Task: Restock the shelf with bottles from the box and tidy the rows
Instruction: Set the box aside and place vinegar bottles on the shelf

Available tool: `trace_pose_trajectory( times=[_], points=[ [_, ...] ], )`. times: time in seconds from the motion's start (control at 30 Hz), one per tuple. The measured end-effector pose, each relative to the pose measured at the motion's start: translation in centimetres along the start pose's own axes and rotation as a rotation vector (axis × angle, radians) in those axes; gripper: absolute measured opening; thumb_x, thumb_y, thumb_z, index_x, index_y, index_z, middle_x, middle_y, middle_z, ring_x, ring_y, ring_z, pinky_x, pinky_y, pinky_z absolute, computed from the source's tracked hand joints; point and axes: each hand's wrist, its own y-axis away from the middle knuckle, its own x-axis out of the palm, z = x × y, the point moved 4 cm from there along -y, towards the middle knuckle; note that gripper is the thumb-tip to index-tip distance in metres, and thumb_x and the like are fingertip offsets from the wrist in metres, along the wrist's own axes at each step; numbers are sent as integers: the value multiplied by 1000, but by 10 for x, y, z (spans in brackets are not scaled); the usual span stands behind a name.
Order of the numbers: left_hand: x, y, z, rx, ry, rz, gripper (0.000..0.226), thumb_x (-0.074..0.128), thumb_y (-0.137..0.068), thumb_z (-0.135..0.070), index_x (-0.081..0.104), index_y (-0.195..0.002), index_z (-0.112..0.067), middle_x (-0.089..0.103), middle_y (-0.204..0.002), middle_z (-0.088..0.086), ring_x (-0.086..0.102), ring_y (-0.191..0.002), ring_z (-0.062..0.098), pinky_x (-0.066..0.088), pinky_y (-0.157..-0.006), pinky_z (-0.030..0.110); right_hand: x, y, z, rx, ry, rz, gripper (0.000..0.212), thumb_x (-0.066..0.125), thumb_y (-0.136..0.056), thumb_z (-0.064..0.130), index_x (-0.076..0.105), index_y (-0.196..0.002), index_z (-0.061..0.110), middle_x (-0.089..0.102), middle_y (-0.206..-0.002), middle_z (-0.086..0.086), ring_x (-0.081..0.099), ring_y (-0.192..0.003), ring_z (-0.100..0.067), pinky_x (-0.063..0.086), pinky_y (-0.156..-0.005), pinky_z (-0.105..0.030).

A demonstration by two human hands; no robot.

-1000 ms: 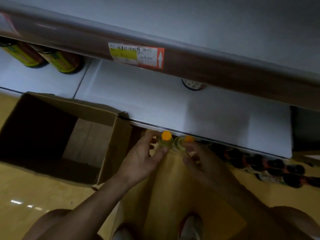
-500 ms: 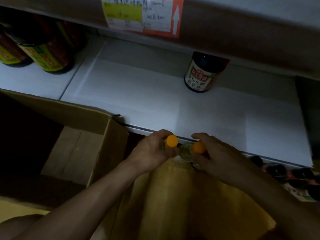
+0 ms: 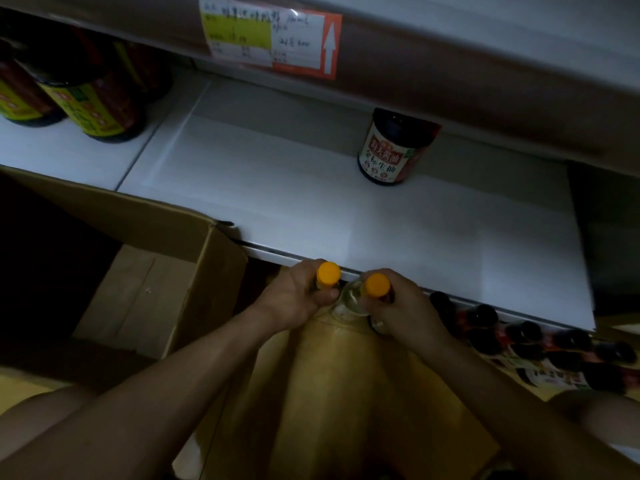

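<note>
Gripped two orange-capped bottles side by side at the near edge of the shelf [image 3: 311,216]: left grip [image 3: 295,299] curled tight round the left bottle [image 3: 328,273], right grip [image 3: 405,309] curled round the right bottle [image 3: 376,285]. Open box [image 3: 194,244] at near left; dark jar [image 3: 394,150] upright, far back on the shelf.

Left bottle [image 3: 328,273]: orange cap. Right bottle [image 3: 376,284]: orange cap, clear body. Shelf [image 3: 311,209]: plain white. Box [image 3: 194,233]: brown. Jar [image 3: 394,147]: dark, red-and-white label. Far bottles [image 3: 100,105]: dark, yellow-green labels. Tag [image 3: 270,39]: yellow, white, orange-red strip with white arrow. Low bottles [image 3: 526,337]: black caps.
</note>
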Motion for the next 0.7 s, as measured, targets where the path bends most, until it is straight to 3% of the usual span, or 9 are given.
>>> trace_pose_trajectory(
  times=[0.1, 0.3, 0.5, 0.7],
  points=[
    [3, 0, 2, 15, -2, -23, 24, 69, -95, -25, 63, -117, -18, 61, -111, 0, 55, -92, 9, 43, -79, 21, 12, -4, -9, 19, -72, -61, 27, 75, -89, 20, 66, -114, 26, 68, -108, 5, 63, -103, -17, 51, -90, -37],
    [6, 4, 7, 30, 4, -74, 21, 68, -95, -29, 62, -113, -18, 64, -107, 1, 59, -95, 15, 49, -87, 35, 22, -1, -13, -58, -50, -183, 21, 70, -92, 15, 60, -110, 17, 60, -94, 9, 55, -82, -2, 42, -68, -17],
    [-3, 17, 3, 24, 10, -130, 32, 58, -86, -54, 60, -102, -26, 66, -99, -2, 64, -95, 17, 53, -88, 49, 22, -3, -12, -111, 69, -163, 17, 66, -94, 35, 60, -105, 24, 60, -100, -5, 59, -96, -23, 49, -77, -35],
    [-30, 27, -20, 68, -21, -145, 23, 49, -99, -54, 52, -103, -31, 54, -105, -5, 59, -99, 12, 54, -87, 40, 12, 3, 9, -153, 83, -97, 38, 51, -95, 59, 58, -114, 28, 56, -119, 0, 59, -107, -14, 55, -90, -40]
  ],
)
